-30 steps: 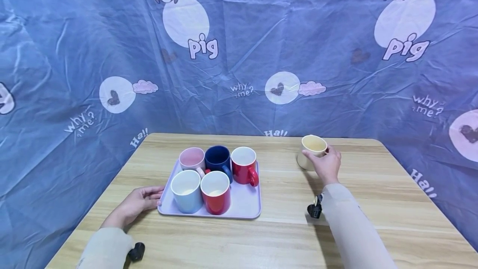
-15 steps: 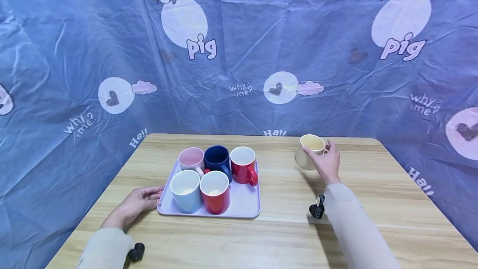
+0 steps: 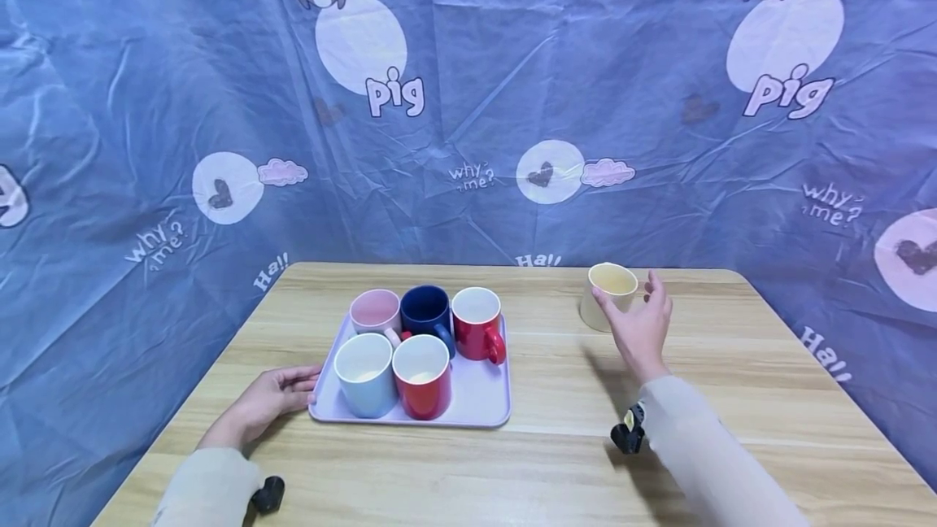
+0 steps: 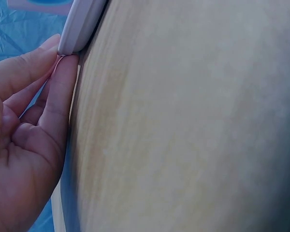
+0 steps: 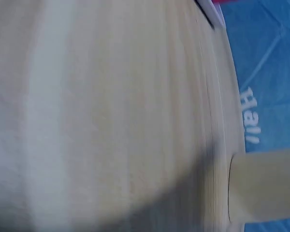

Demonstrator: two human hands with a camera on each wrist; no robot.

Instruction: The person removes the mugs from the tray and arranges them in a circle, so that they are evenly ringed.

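1. Right hand (image 3: 640, 328) sits just beside the cream mug (image 3: 606, 306), fingers spread and relaxed, grasping nothing; whether the fingertips touch the mug wall cannot be told.
2. Cream mug stands upright on the bench (image 3: 556, 446), far right, well apart from the tray (image 3: 479, 401).
3. Left hand (image 3: 267, 401) rests on the bench at the tray's near-left corner, fingers straight and touching the rim, not gripping.
4. Tray holds five mugs: pink, navy and red in the far row, pale blue and red in the near row.
5. Judgement: handling the cream mug well calls for a full wrap around its body, keeping it level, with the left hand bracing the tray.
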